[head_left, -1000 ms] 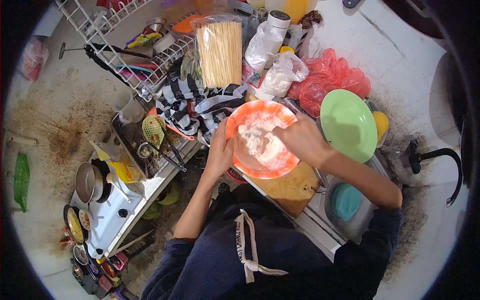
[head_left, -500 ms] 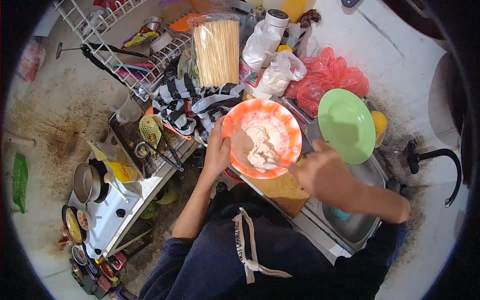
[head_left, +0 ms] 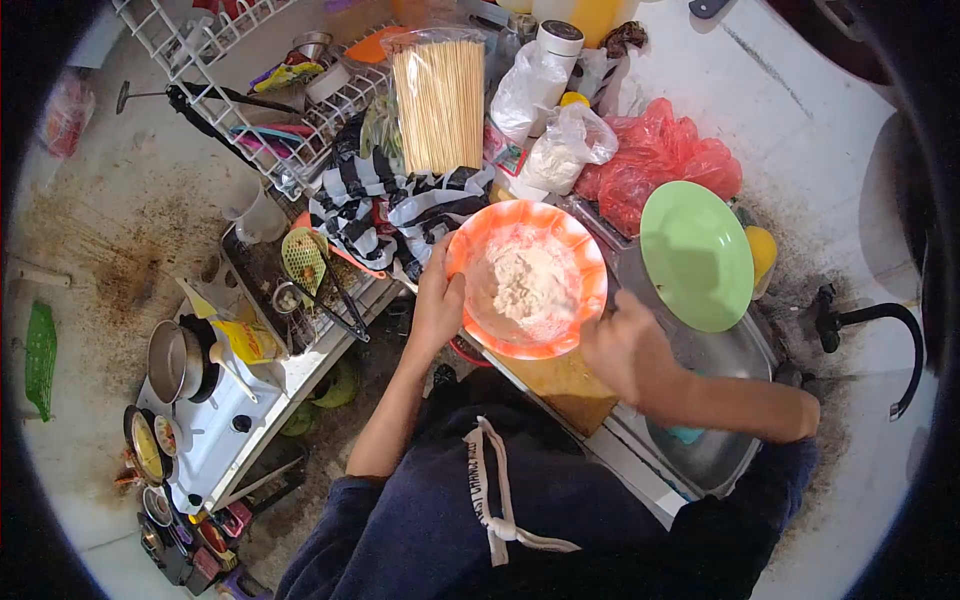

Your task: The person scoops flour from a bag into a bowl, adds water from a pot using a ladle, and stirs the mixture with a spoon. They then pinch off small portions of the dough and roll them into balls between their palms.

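Note:
An orange-and-white bowl (head_left: 588,255) with a wavy rim holds a pale, lumpy flour mixture (head_left: 522,285). My left hand (head_left: 437,305) grips the bowl's left side, thumb near the rim. At the lower right rim my right hand (head_left: 628,345) is closed around the handle of a spoon (head_left: 566,312), whose end reaches into the mixture. The spoon is blurred and mostly hidden by my fingers. Under the bowl shows a wooden cutting board (head_left: 570,385).
A green plate (head_left: 697,255) stands beside the sink (head_left: 715,455) and black faucet (head_left: 870,312). Behind the bowl are skewers (head_left: 438,105), a flour bag (head_left: 560,160) and a red plastic bag (head_left: 665,160). Leftward are a stove (head_left: 215,440), pan (head_left: 175,360) and dish rack (head_left: 290,180).
My right hand has shifted slightly, with the spoon's end moving toward the bowl's right side. The mixture has changed shape. My left hand keeps hold of the bowl.

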`<state>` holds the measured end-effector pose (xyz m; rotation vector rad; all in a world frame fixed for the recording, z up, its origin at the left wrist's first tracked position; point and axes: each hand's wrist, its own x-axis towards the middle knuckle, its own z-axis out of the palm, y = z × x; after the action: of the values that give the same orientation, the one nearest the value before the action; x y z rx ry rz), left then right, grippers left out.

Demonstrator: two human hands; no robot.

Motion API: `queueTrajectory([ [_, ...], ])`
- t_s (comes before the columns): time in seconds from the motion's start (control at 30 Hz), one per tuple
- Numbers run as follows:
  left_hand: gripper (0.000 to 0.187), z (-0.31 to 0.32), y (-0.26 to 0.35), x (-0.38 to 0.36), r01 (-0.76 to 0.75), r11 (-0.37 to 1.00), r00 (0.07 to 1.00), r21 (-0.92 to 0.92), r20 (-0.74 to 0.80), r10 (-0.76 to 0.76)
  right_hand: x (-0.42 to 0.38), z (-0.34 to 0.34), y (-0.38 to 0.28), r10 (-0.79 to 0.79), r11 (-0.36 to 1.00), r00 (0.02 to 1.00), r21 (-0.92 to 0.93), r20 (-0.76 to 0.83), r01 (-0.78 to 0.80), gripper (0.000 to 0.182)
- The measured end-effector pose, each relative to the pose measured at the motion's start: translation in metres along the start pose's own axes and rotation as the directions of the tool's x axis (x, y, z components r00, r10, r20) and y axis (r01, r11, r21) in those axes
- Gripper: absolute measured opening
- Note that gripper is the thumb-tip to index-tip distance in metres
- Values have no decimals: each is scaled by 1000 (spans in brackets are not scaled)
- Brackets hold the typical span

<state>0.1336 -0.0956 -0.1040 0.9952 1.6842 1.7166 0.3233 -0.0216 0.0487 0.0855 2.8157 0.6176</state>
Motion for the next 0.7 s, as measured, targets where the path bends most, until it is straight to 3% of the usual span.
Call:
queueTrajectory([
  [0.07, 49, 0, -1, 1, 26, 999, 1000, -30, 4, -26, 3, -2, -3, -60, 995, 996, 72, -65, 65, 7],
  [0.13, 49, -2, -4, 3, -29, 998, 999, 63, 41, 27, 8, 1, -1, -111, 982, 985, 137, -133, 129, 11],
  [0.17, 49, -3, -4, 2, -30, 998, 999, 64, 45, 27, 19, 10, 5, -74, 979, 991, 182, -108, 93, 11],
  [0.23, 49, -5, -3, 2, -91, 969, 995, 231, 51, 82, 38, 31, 19, -37, 973, 996, 222, -87, 56, 12],
  [0.3, 49, -4, -2, 1, -99, 971, 995, 216, 37, 93, 48, 44, 33, 158, 966, 974, 230, -159, -119, 9],
  [0.33, 49, -4, -1, 1, -106, 974, 994, 200, 26, 103, 47, 43, 38, 153, 967, 975, 228, -161, -114, 9],
  [0.4, 49, -5, 1, 1, -90, 982, 996, 166, 29, 86, 41, 37, 47, 270, 955, 962, 141, -31, -263, 9],
  [0.43, 48, -5, 1, 2, -77, 988, 997, 132, 37, 73, 39, 46, 53, 276, 955, 949, 155, -149, -253, 7],
  [0.57, 48, -1, -7, 2, -76, 994, 997, 84, -14, 77, 8, 31, 37, 151, 988, 968, -1, -201, -155, 8],
  [0.63, 48, 1, -7, 4, -33, 999, 999, 12, -19, 33, -6, 28, 15, 85, 995, 993, 41, 84, -89, 17],
  [0.67, 48, 2, -7, 3, -32, 999, 999, 13, -14, 32, -7, 26, 4, 89, 995, 992, 44, 86, -93, 17],
  [0.7, 48, 2, -7, 3, -38, 998, 999, 41, -22, 39, -5, 23, -7, 52, 999, 991, -10, -126, -53, 9],
])
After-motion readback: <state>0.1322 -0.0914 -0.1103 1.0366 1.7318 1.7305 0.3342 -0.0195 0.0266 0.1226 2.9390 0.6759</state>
